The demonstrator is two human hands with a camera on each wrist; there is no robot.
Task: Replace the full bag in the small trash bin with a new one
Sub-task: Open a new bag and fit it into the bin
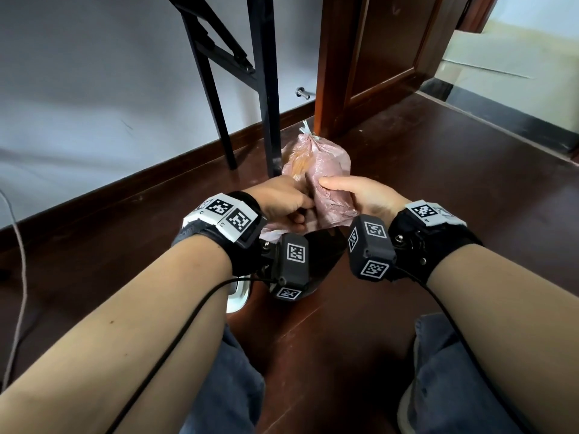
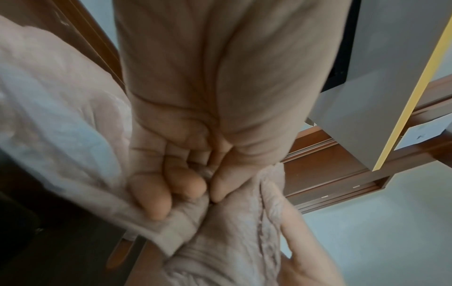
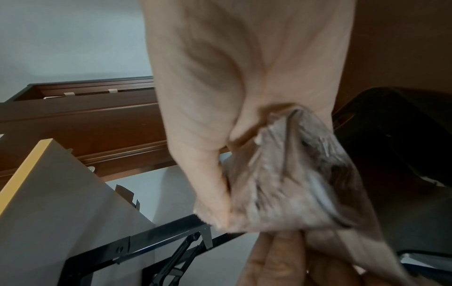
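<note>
A full pink bag, knotted at the top, stands on the floor by the table legs. In front of it both hands hold a crumpled new pink bag over the small black bin, which is mostly hidden by the wrist cameras. My left hand pinches the bag's edge between curled fingers and thumb. My right hand grips the bunched plastic, thumb pressed on top.
Black metal table legs rise just behind the full bag. A dark wooden door frame stands to the right of them, a white wall with brown skirting to the left. My knees in jeans flank the wooden floor.
</note>
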